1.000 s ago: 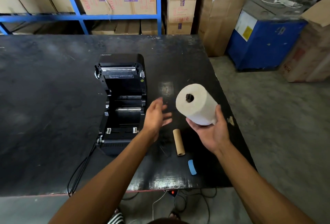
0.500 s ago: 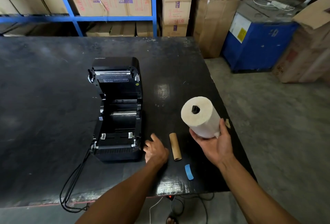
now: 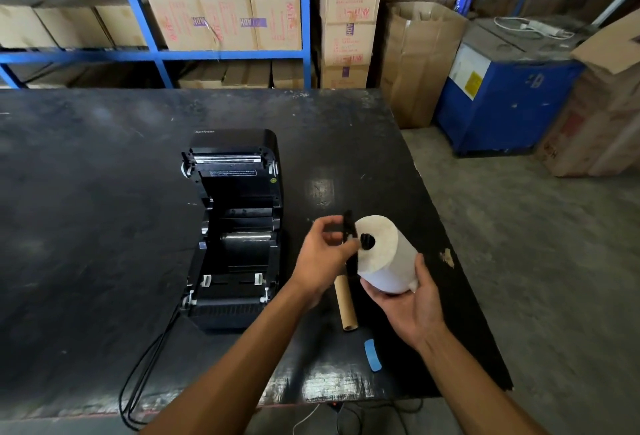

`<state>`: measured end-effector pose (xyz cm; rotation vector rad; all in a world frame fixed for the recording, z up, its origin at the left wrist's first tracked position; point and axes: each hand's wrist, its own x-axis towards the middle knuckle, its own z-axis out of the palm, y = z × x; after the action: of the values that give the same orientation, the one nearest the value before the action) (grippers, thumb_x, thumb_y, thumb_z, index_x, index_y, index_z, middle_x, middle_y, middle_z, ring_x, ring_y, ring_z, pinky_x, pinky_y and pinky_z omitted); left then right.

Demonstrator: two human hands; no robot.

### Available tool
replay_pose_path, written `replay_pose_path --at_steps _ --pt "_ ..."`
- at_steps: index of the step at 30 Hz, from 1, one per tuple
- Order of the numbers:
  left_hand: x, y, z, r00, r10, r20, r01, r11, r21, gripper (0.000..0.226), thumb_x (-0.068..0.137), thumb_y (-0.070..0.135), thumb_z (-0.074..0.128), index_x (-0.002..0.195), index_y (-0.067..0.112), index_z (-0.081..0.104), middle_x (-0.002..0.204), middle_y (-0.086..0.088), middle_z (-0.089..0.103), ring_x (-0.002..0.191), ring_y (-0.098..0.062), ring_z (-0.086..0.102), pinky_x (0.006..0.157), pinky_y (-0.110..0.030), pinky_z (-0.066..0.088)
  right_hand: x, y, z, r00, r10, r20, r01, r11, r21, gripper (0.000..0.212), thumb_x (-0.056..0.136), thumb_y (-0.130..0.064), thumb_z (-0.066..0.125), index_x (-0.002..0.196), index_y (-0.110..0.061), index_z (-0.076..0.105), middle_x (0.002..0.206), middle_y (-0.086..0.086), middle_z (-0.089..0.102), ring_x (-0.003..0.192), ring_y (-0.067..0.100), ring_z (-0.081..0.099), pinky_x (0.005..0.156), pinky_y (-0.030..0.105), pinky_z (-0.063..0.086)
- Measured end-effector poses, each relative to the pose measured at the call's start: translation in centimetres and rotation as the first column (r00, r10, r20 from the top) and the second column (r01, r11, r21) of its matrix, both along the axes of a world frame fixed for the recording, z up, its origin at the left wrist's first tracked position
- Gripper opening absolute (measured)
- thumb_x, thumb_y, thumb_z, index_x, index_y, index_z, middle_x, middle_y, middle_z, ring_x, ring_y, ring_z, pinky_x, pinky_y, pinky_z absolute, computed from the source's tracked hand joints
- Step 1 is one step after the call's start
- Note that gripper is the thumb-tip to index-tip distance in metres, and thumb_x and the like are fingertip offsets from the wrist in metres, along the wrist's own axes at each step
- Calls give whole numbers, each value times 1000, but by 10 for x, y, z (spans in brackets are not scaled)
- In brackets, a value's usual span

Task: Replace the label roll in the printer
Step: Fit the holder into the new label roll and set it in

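The black label printer (image 3: 235, 226) lies on the black table (image 3: 86, 226) with its lid open and its roll bay bare. My right hand (image 3: 405, 303) cups a full white label roll (image 3: 388, 254) from below, just right of the printer. My left hand (image 3: 322, 254) pinches a black plastic spindle (image 3: 349, 226) whose end sits in the roll's core hole. The spent brown cardboard core (image 3: 346, 306) lies on the table under my hands.
A small blue strip (image 3: 373, 355) lies near the table's front edge. Black cables (image 3: 138, 382) trail off the front left of the printer. The table's right edge drops to a concrete floor. Blue racks with cartons and a blue machine (image 3: 502, 102) stand behind.
My left hand went down to the table beside the printer, came up holding the black spindle, and now meets the roll's core. The roll has dropped lower and closer to me.
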<state>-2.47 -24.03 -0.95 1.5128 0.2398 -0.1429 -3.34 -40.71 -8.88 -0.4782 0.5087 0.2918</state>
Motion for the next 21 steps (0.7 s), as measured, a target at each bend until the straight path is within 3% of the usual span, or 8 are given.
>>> replay_pose_path --at_steps 4,6,12,15,18,21 --pt "3 -4 8 998 -48 40 39 977 211 52 82 14 75 131 16 58 106 -4 64 95 -18 63 85 -34 57 1 8 1 999 32 26 -31 999 -34 67 81 -45 70 133 -8 49 136 27 51 118 46 56 90 59 52" --pt "5 -3 7 998 -12 62 -6 959 283 52 80 18 77 130 16 61 111 -3 67 100 -17 64 92 -32 55 2 10 1 998 39 45 -37 998 -48 65 82 -45 69 132 -9 51 135 27 52 118 46 56 94 61 50" --pt "3 0 4 994 12 107 -52 924 378 43 79 25 79 121 16 70 110 0 73 86 1 64 81 -23 58 2 13 2 998 19 55 -16 998 -66 64 80 -46 71 130 -10 52 133 27 53 116 46 58 91 60 51" --pt "2 3 2 996 -13 89 -21 927 375 41 76 24 82 116 17 72 104 1 72 84 -1 64 67 -8 51 2 13 2 999 12 51 -8 997 -79 61 81 -46 70 129 -11 52 133 26 52 117 45 57 90 60 52" --pt "0 6 0 998 9 69 -31 946 323 38 72 21 86 109 18 74 97 1 72 85 -10 65 68 -15 51 0 14 4 999 14 47 -10 995 -104 61 83 -46 68 130 -12 51 133 25 51 118 45 56 90 61 51" --pt "0 7 0 998 33 57 -48 957 286 37 71 20 87 106 19 76 81 2 68 74 -10 62 67 -19 49 -1 15 5 999 1 46 4 994 -112 61 84 -47 67 131 -12 51 133 25 51 119 44 55 90 60 52"
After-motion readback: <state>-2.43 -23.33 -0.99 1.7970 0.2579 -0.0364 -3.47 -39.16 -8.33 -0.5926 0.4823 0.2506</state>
